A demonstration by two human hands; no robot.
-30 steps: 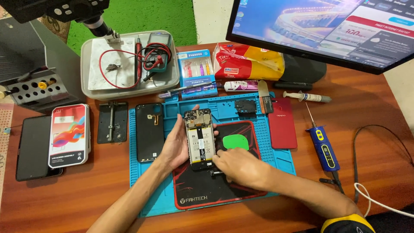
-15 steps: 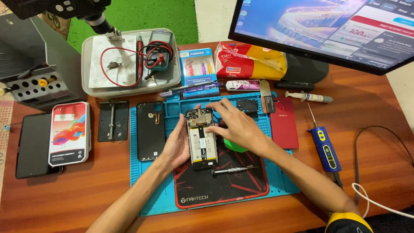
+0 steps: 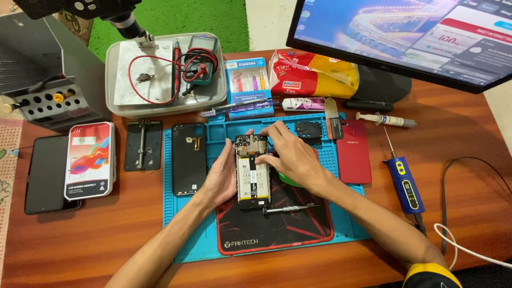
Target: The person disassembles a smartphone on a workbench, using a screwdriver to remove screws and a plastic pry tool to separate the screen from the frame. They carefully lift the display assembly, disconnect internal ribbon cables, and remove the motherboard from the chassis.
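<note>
Opened phone [image 3: 252, 173] lies on blue mat [image 3: 224, 133], mid-tabletop. Left hand [image 3: 221, 178] cups its left edge, grip holding phone. Right hand [image 3: 290, 154] fingertips press upper board, pinched narrow. Risk: slip could tear flex; loose screwdriver [image 3: 290, 209] just below may roll.

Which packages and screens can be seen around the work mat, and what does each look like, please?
Monitor: far right, wide dark-framed screen, blue and white picture.
Phone-part box: left of the mat, flat, white with red and orange swirls.
Blue blister pack: behind the mat, rectangular, small tools inside.
Tissue pack: under the monitor, soft, red and yellow.
</note>
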